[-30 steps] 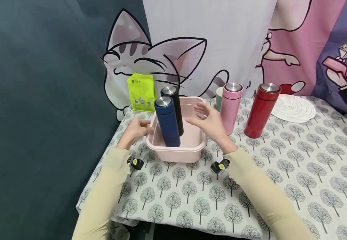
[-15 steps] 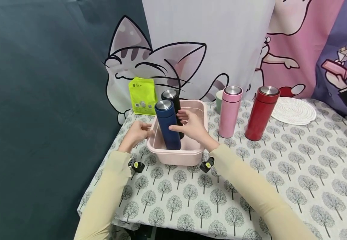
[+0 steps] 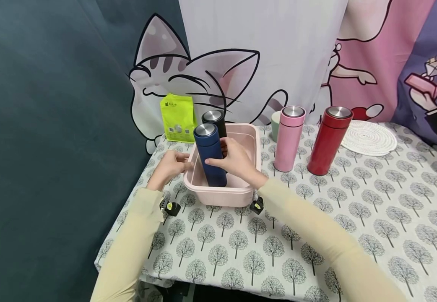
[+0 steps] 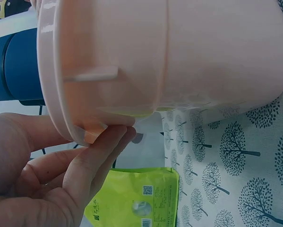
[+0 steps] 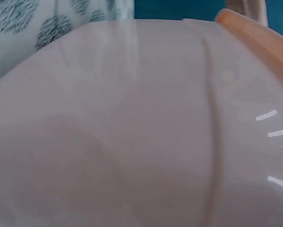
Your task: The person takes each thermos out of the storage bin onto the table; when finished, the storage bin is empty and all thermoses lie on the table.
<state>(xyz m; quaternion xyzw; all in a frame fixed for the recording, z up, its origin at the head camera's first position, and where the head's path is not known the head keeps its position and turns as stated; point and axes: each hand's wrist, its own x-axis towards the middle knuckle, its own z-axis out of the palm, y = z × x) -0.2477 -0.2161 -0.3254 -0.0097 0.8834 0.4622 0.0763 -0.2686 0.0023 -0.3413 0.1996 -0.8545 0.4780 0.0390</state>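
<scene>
A blue thermos bottle (image 3: 208, 149) stands tilted in a pink plastic basin (image 3: 226, 190), in front of a black thermos bottle (image 3: 215, 118). My right hand (image 3: 237, 158) reaches over the basin and grips the blue bottle, thumb on its near side and fingers going behind it. At the basin's left side, my left hand (image 3: 171, 167) holds the rim. The left wrist view shows the left hand (image 4: 70, 175) pinching the rim's edge, with the blue bottle's top (image 4: 21, 64) sticking out. Only the basin's blurred wall (image 5: 132, 118) fills most of the right wrist view.
Right of the basin stand a pink bottle (image 3: 289, 140) and a red bottle (image 3: 329, 142). A green cup (image 3: 275, 126) is partly hidden behind the pink one. A round white woven mat (image 3: 369, 137) lies farther back. A lime-green pouch (image 3: 178, 117) stands behind the basin.
My right hand has moved left, from over the basin's right side to the blue bottle, and closed round it. My left hand has stayed on the rim.
</scene>
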